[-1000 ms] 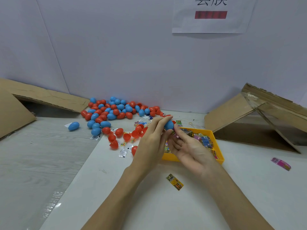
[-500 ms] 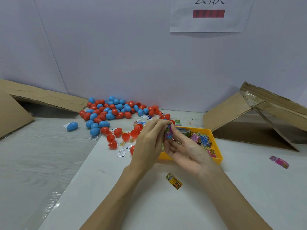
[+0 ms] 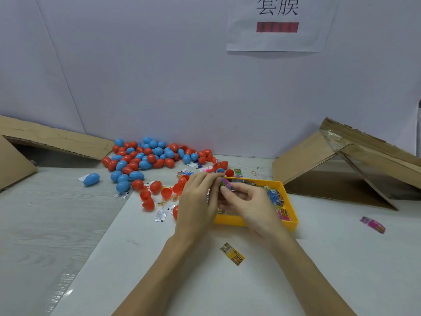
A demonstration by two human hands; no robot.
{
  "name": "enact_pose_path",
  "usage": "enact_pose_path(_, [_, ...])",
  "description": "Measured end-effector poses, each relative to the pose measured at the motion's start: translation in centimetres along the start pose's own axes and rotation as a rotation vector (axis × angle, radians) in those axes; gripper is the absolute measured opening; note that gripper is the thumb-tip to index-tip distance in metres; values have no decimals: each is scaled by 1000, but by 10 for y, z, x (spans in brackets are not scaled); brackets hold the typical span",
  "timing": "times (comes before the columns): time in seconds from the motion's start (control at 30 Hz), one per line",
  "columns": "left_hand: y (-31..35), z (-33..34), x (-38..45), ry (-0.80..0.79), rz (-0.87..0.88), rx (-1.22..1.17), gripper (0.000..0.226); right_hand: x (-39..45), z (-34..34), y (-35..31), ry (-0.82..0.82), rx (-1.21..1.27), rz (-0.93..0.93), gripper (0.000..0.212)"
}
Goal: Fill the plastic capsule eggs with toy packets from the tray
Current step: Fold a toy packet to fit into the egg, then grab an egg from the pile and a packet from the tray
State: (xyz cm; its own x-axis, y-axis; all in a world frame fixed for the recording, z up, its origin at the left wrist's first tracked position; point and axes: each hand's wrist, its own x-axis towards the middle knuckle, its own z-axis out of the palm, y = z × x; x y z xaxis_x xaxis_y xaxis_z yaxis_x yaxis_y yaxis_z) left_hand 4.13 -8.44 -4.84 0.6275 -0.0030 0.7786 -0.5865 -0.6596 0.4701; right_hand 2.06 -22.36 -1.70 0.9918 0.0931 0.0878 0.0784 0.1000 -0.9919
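Observation:
My left hand (image 3: 197, 202) and my right hand (image 3: 247, 205) meet just above the near left part of the yellow tray (image 3: 252, 222). Both pinch a purple and green toy packet (image 3: 225, 185) between their fingertips. The blue egg half that the left hand held a moment ago is hidden behind its fingers. The tray holds several colourful packets (image 3: 276, 198). A pile of blue and red capsule eggs (image 3: 148, 156) lies against the back wall, with open red halves (image 3: 159, 190) strewn toward my hands.
A yellow packet (image 3: 232, 253) lies on the white sheet in front of the tray and a pink one (image 3: 372, 224) far right. Folded cardboard stands at the left (image 3: 45, 142) and at the right (image 3: 341, 160). A lone blue egg (image 3: 91, 179) sits left.
The blue egg half seen at my left fingertips has dropped out of sight behind them, and both hands have closed in on the packet over the tray.

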Motion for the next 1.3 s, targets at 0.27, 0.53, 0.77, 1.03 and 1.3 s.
enact_pose_path(0.27, [-19, -6, -2, -203, -12, 129, 34, 19, -28, -19, 258, 27, -107, 20])
enact_pose_path(0.53, [-27, 1, -2, -305, 13, 176, 21, 42, -112, -54, 515, 312, -19, 22])
enact_pose_path(0.77, [-23, -2, -2, -338, 7, 228, 22, 25, -74, 10, 228, -138, 4, 26])
enact_pose_path(1.03, [-30, -9, 31, -323, -95, 347, 36, 27, -69, 17, 199, -358, -71, 26])
enact_pose_path(1.3, [-139, -19, 109, -733, -371, 697, 43, 32, -63, 23, 196, -495, -97, 29])
